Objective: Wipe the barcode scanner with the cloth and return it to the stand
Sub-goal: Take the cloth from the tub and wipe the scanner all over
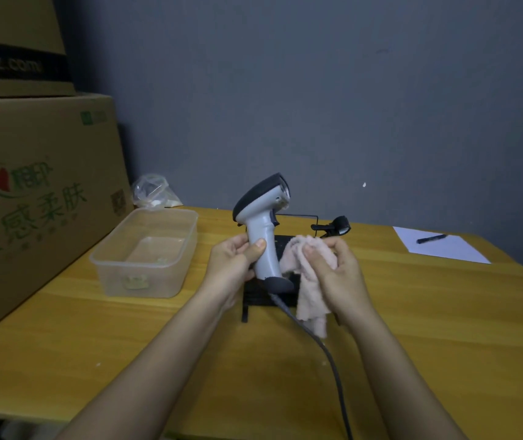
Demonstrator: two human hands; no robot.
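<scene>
My left hand (233,265) grips the handle of a grey and black barcode scanner (261,214), held upright above the table with its head facing right. A grey cable (333,360) trails from its base toward me. My right hand (338,274) is closed on a pale pink cloth (304,281), bunched right beside the scanner's handle, with one end hanging down. The black stand (333,227) lies behind and under my hands; its flat base is mostly hidden and its holder ring shows at the back right.
A clear plastic tub (146,252) sits on the wooden table (127,344) to the left. Large cardboard boxes (38,198) stand at the far left. A crumpled plastic bag (152,192) lies behind the tub. A white sheet with a black pen (431,239) lies at the right.
</scene>
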